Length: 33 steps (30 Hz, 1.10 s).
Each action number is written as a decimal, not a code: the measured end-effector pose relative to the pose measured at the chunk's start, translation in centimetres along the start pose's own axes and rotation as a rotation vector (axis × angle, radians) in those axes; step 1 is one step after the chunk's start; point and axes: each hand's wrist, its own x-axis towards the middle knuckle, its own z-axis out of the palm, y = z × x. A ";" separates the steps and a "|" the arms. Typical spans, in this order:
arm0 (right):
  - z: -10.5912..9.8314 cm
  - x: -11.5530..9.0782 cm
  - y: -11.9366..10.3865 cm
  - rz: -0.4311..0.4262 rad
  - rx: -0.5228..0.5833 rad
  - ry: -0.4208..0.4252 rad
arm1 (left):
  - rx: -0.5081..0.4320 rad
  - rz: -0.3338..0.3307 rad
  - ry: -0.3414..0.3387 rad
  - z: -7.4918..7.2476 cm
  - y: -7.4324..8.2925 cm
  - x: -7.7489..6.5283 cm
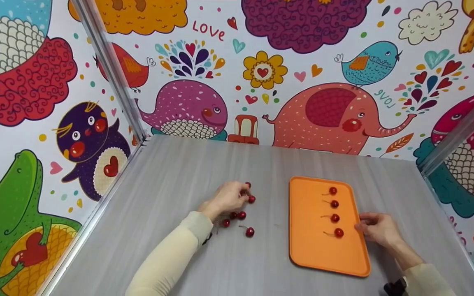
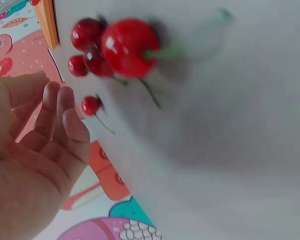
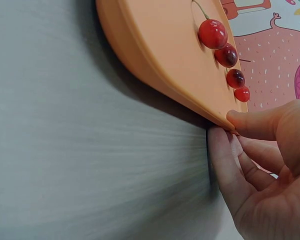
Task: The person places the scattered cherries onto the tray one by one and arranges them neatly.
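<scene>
My left hand [image 1: 228, 196] is over a loose group of red cherries on the table, its fingertips close to one cherry [image 1: 252, 199]. In the left wrist view its fingers [image 2: 50, 107] are loosely bent with nothing between them, and a stemmed cherry [image 2: 91, 105] lies just beyond. A larger-looking cherry [image 2: 130, 47] with a green stem is nearest that camera. The right hand [image 1: 379, 228] pinches the right rim of an orange tray [image 1: 309, 246], thumb on top and fingers beneath. On the tray, several cherries [image 1: 335, 218] form a column, stems pointing left.
Another cherry [image 1: 249, 232] lies on the grey wood-grain table [image 1: 171, 172], nearer the front than the group. Walls with cartoon animals [image 1: 327, 119] enclose the back and sides, with metal posts [image 1: 115, 70] at the corners.
</scene>
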 end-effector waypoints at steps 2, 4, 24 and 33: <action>0.0 0.0 0.0 -0.001 0.002 -0.001 | -0.007 -0.012 0.001 -0.3 -0.5 -0.4; -0.1 0.1 0.0 -0.002 0.002 -0.003 | -0.010 -0.010 -0.001 -0.5 -1.0 -0.7; -0.1 0.0 0.2 -0.009 -0.014 -0.005 | 0.008 -0.019 -0.049 -0.6 -3.7 -4.6; -0.1 0.1 0.2 -0.013 -0.016 -0.006 | -0.017 0.004 -0.013 -1.1 -4.8 -7.1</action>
